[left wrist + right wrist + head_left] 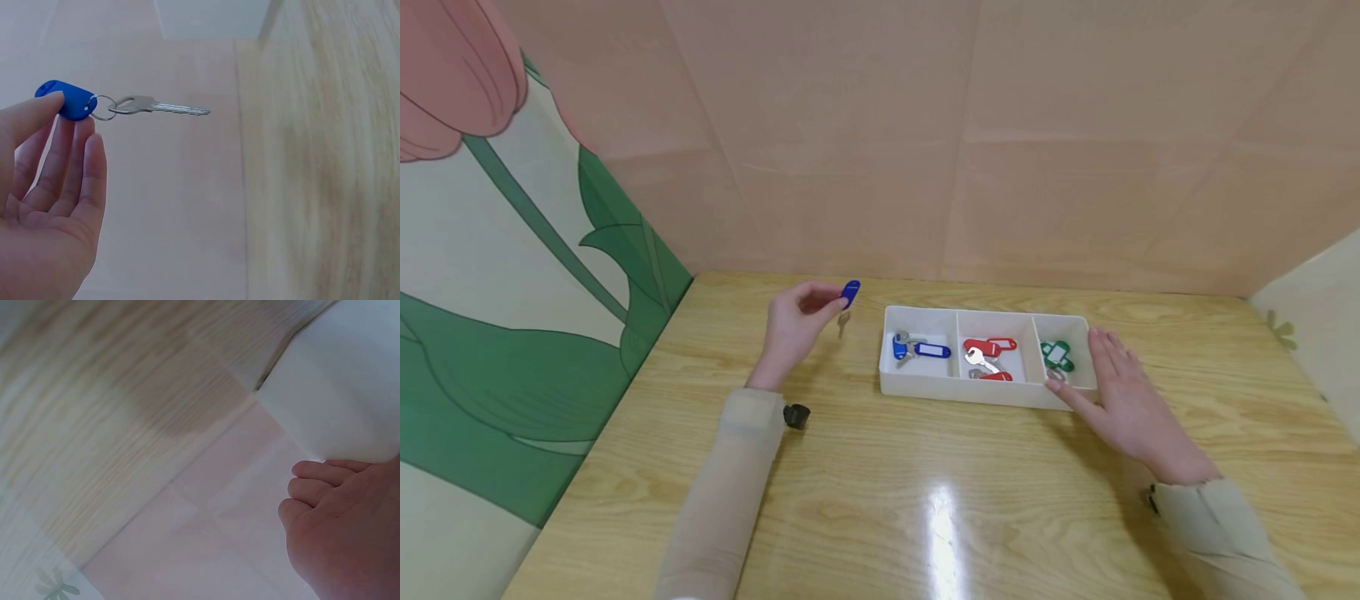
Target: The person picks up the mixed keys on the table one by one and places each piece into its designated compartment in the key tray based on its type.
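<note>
My left hand [796, 332] pinches a blue key tag [850, 292] between thumb and fingers, left of a white divided box [925, 388]. A silver key [181, 109] hangs from the tag by a thin metal ring [103, 117], above the table. My right hand [1131, 408] rests at the box's right end, fingers extended along the end wall and thumb at the front rim. Inside the box, the left compartment has blue key tags [932, 351] with keys. Red key tags [981, 347] and keys fill the middle one, and green key tags [1057, 356] lie in the right one.
The box stands on a wood-grain table [850, 500], toward its back edge. Behind it rises a pink wall covering [962, 167]. A panel with a flower picture [512, 350] stands along the left side, and a pale wall [1318, 308] on the right.
</note>
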Demonstrator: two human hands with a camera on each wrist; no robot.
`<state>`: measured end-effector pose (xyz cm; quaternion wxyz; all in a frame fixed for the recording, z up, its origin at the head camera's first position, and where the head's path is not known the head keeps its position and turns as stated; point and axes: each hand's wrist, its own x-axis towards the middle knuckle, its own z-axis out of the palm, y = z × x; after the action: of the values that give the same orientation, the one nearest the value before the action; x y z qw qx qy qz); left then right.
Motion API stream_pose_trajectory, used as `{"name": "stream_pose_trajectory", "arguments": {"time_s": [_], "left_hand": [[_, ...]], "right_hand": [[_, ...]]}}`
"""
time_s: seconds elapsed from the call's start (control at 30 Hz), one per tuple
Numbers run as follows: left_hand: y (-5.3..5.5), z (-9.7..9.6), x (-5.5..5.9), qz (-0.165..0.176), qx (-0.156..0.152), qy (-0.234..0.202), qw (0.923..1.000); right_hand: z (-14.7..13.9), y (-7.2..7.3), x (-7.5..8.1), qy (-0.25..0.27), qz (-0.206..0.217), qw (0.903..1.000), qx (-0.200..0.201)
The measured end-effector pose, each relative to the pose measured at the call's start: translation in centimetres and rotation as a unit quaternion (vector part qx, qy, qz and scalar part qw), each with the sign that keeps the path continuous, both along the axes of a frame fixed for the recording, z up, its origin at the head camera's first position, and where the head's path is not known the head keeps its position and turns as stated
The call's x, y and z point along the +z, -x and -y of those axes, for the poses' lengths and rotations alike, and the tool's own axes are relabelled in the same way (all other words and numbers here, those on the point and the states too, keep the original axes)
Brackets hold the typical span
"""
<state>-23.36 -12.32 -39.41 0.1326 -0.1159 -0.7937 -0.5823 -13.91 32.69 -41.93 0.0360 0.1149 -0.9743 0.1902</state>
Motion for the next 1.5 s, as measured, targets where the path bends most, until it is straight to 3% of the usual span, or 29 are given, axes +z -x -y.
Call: {"name": "stream_pose_trajectory", "arguments": {"time_s": [0.4,0.7,0.93,1.5], "left_hand": [[-0.6,-0.8,1.3,-0.012,-0.005,0.002,0.9999],[-1.4,-1.8,2.7,-0.047,-0.037,-0.017,0.9981],[-2.2,-2.8,3.6,-0.054,-0.063,-0.024,0.9962],[-2.5,-4.6,3.0,-0.041,-0.099,0.015,0.9941]], "right_hand": [[-0.1,0.1,-0.2,0.0,-0.003,1.0,0.005],[-0.1,0.2,0.0,-0.005,-0.004,1.0,0.002],[0.0,0.1,0.0,0.0,0.0,1.0,-0.002],[0.0,-0.1,0.0,0.003,0.007,1.0,-0.006]]}}
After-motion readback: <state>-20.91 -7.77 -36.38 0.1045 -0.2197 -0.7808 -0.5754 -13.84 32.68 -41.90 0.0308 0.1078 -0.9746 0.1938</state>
